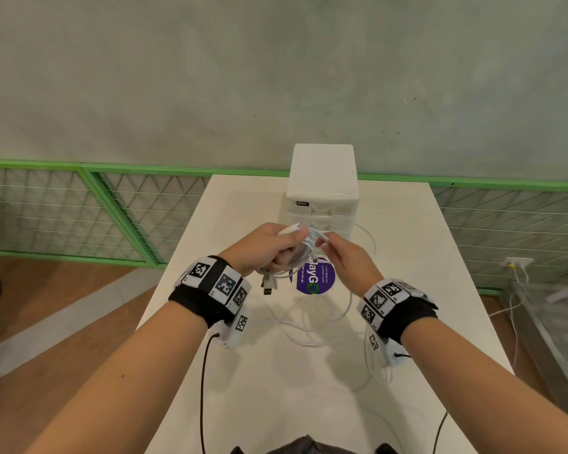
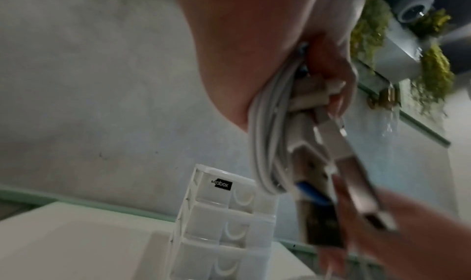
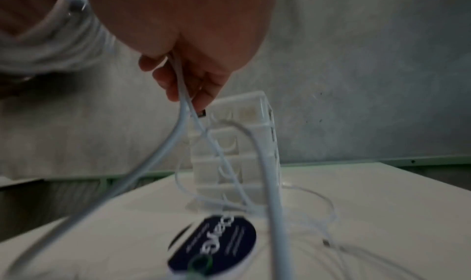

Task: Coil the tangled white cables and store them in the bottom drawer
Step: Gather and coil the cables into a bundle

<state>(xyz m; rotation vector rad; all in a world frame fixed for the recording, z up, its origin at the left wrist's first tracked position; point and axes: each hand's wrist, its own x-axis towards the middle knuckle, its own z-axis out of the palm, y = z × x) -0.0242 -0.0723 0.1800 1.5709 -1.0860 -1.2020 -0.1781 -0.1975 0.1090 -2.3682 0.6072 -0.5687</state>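
Observation:
My left hand (image 1: 269, 247) grips a coil of white cables (image 1: 297, 262) above the white table (image 1: 417, 244); USB plugs (image 1: 267, 286) dangle below it. In the left wrist view the coiled bundle (image 2: 265, 143) and its plugs (image 2: 356, 183) hang from my fist. My right hand (image 1: 345, 253) pinches a loose white cable strand (image 3: 182, 95) right beside the coil. More loose white cable (image 1: 312, 326) trails in loops on the table beneath both hands. The small white drawer unit (image 1: 322, 191) stands just behind the hands, its drawers (image 2: 221, 234) pushed in.
A round purple sticker (image 1: 317, 276) lies on the table under the hands. A green-framed mesh fence (image 1: 112, 211) and a grey wall run behind the table. Black wrist-camera leads (image 1: 204, 388) hang below my forearms. A wall socket with cables (image 1: 518, 267) sits at right.

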